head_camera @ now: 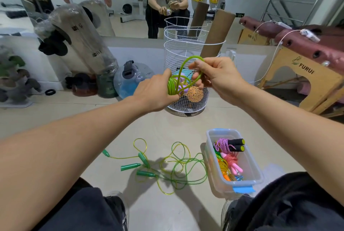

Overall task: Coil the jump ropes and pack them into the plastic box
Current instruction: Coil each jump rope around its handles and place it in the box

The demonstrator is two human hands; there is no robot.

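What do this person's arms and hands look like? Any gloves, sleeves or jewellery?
Both arms are bare from the frame edge to the wrist, with no sleeves visible. The left hand and right hand wear no gloves, and no rings, watch or markings are visible.

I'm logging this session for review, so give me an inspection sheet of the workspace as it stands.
Surface: pale floor; the person works above it.
Job's things: green rope part-coiled in the hands; loose green ropes with green handles tangled on the floor; plastic box beside them, already holding several coiled ropes.
Clutter: white wire basket holding balls and a cardboard tube; blue water jug; weights at left.
Grippers: left hand grips the coil; right hand pinches a loop above it.
Cables: white cable hanging from the massage table.
Surroundings: wall mirror reflecting the person; yellow and green weight plates.
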